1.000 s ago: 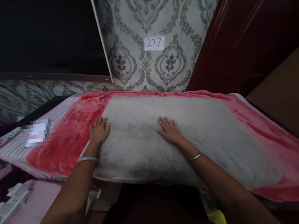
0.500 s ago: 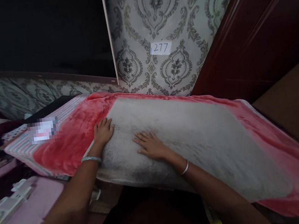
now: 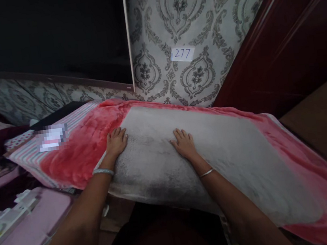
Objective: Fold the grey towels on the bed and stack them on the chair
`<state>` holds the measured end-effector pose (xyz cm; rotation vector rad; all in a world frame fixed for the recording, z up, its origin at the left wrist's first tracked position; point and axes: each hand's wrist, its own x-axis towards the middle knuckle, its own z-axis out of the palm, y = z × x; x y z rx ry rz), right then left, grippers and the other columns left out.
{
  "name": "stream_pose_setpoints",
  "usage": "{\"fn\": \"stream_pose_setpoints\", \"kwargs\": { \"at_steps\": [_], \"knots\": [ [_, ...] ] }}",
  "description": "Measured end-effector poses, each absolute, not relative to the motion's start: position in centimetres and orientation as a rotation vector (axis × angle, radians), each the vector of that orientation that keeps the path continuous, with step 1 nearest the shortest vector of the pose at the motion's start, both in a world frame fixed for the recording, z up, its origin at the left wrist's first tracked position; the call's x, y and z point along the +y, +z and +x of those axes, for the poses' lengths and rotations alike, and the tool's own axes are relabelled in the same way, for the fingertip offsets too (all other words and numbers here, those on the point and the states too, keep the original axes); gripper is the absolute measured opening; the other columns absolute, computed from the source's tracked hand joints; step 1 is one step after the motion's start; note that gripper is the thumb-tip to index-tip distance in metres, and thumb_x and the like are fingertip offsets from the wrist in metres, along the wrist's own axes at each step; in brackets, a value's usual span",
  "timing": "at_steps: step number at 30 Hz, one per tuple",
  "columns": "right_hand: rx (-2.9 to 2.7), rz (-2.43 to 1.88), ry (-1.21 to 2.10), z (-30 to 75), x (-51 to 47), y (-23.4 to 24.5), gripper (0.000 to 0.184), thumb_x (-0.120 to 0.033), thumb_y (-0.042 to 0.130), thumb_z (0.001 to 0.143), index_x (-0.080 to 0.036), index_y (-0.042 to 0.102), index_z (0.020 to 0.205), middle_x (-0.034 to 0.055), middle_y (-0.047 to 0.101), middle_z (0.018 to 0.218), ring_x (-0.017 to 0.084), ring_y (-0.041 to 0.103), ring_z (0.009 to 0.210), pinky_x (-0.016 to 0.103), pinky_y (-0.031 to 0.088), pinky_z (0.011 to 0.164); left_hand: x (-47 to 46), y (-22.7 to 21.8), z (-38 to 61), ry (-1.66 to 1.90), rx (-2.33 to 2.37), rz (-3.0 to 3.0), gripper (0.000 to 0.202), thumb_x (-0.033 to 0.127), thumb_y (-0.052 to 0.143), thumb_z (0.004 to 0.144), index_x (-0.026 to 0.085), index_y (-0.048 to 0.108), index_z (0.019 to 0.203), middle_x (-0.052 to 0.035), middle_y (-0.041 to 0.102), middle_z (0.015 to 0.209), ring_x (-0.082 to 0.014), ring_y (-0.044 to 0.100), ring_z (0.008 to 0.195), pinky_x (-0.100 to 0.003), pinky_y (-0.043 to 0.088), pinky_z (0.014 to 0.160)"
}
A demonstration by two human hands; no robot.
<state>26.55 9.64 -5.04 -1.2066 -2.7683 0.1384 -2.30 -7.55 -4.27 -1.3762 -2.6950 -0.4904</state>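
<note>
The grey cloth (image 3: 231, 138) lies spread over the red blanket (image 3: 75, 157), covering its middle and reaching down to its near edge, where the cloth looks darker and curves downward. Red shows along the far edge and at both the left and right ends.

The left hand (image 3: 116, 142) rests palm down at the cloth's left edge, its fingers stretched out and slightly apart. The right hand (image 3: 185, 143) lies flat on the cloth, well in from the left edge, with its fingers spread and its thumb out to the side. Both hands are empty. There are 2 bracelets: a thick silver bracelet (image 3: 103, 171) on the left wrist and a thin silver bracelet (image 3: 206, 173) on the right.

At the blanket's left end is a striped border (image 3: 31, 158), bearing 1 blurred item (image 3: 52, 138) that cannot be made out. Beyond the far edge, a card (image 3: 183, 53) reading 277 is on the patterned wall (image 3: 182, 20), right of a dark screen (image 3: 45, 37).
</note>
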Motion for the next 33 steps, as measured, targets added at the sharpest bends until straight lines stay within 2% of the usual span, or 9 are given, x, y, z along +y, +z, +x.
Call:
{"fn": "stream_pose_setpoints", "kwargs": {
  "at_steps": [5, 8, 11, 14, 21, 26, 29, 33],
  "knots": [
    [-2.785, -1.246, 0.150, 25.2, 7.7, -4.1, 0.063, -0.045, 0.032, 0.107, -0.018, 0.028, 0.164, 0.0146, 0.017, 0.171, 0.032, 0.013, 0.158, 0.062, 0.018, 0.123, -7.7, -4.2, -2.1, -0.540, -2.704, -1.384, 0.058, 0.035, 0.029, 0.101, 0.018, 0.049, 0.152, -0.0134, 0.039, 0.164, -0.0293, 0.030, 0.154, -0.057, 0.019, 0.126],
    [-2.950, -0.842, 0.179, 23.6, 5.2, -3.8, 0.063, -0.047, 0.035, 0.107, -0.022, 0.028, 0.164, 0.0118, 0.014, 0.172, 0.029, 0.011, 0.159, 0.060, 0.015, 0.124, -7.7, -4.3, -2.0, -0.562, -2.706, -1.361, 0.056, 0.035, 0.032, 0.100, 0.020, 0.050, 0.151, -0.0125, 0.041, 0.163, -0.0292, 0.031, 0.154, -0.057, 0.019, 0.126],
    [-3.084, -0.393, 0.261, 21.8, 2.5, -4.1, 0.062, -0.052, 0.033, 0.107, -0.027, 0.029, 0.164, 0.0073, 0.018, 0.172, 0.026, 0.013, 0.159, 0.057, 0.015, 0.126, -7.6, -4.4, -2.0, -0.568, -2.702, -1.348, 0.056, 0.035, 0.033, 0.100, 0.020, 0.051, 0.151, -0.0119, 0.041, 0.163, -0.0286, 0.031, 0.154, -0.056, 0.019, 0.126],
    [-3.128, -0.200, 0.312, 20.5, 1.3, -4.6, 0.064, -0.055, 0.032, 0.107, -0.028, 0.027, 0.164, 0.0048, 0.020, 0.171, 0.026, 0.015, 0.158, 0.056, 0.013, 0.127, -7.6, -4.5, -2.1, -0.557, -2.709, -1.350, 0.056, 0.035, 0.033, 0.101, 0.019, 0.049, 0.152, -0.0120, 0.040, 0.164, -0.0285, 0.030, 0.154, -0.055, 0.019, 0.126],
    [-3.051, -0.490, 0.268, 19.9, 4.5, -4.9, 0.064, -0.052, 0.032, 0.107, -0.024, 0.026, 0.165, 0.0041, 0.018, 0.172, 0.024, 0.010, 0.159, 0.051, 0.011, 0.128, -7.6, -5.0, -2.5, -0.568, -2.694, -1.352, 0.055, 0.037, 0.035, 0.100, 0.021, 0.051, 0.151, -0.0109, 0.040, 0.164, -0.0289, 0.032, 0.154, -0.056, 0.020, 0.126],
    [-2.850, -0.893, 0.219, 20.2, 5.7, -5.4, 0.064, -0.049, 0.033, 0.106, -0.020, 0.031, 0.163, 0.0106, 0.025, 0.170, 0.029, 0.019, 0.157, 0.055, 0.013, 0.126, -7.7, -5.2, -2.9, -0.681, -2.683, -1.358, 0.053, 0.034, 0.038, 0.098, 0.020, 0.056, 0.147, -0.0111, 0.044, 0.161, -0.0282, 0.034, 0.153, -0.056, 0.019, 0.127],
    [-2.765, -1.024, 0.201, 20.5, 5.7, -5.6, 0.063, -0.045, 0.031, 0.106, -0.014, 0.035, 0.161, 0.0147, 0.028, 0.168, 0.030, 0.020, 0.157, 0.056, 0.014, 0.125, -7.7, -5.7, -3.7, -1.044, -2.627, -1.327, 0.049, 0.031, 0.044, 0.094, 0.019, 0.065, 0.136, -0.0115, 0.054, 0.154, -0.0266, 0.042, 0.148, -0.052, 0.020, 0.128],
    [-2.782, -1.023, 0.188, 20.5, 5.3, -5.0, 0.062, -0.042, 0.032, 0.107, -0.012, 0.034, 0.161, 0.0153, 0.025, 0.169, 0.030, 0.016, 0.158, 0.057, 0.015, 0.125, -7.5, -6.5, -5.0, -1.592, -2.494, -1.169, 0.047, 0.031, 0.047, 0.091, 0.015, 0.070, 0.127, -0.0126, 0.066, 0.139, -0.0257, 0.056, 0.135, -0.047, 0.035, 0.123]
  ]
}}
